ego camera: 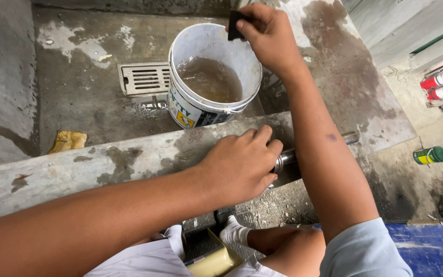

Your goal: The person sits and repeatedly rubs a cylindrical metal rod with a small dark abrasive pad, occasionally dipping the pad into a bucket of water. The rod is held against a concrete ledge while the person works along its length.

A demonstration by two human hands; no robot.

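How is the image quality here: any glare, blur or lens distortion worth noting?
Head view: soft, even daylight, no hard shadows; faint sheen on the water in the white bucket; left hand and right hand sharp; wide-angle lens bends the concrete ledge and stretches the near forearm.

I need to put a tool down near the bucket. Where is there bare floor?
Free: the wet concrete left of the drain grate, up to the yellow rag. Crowded: the bucket by the right hand, and the ledge where the left hand grips the metal rod.
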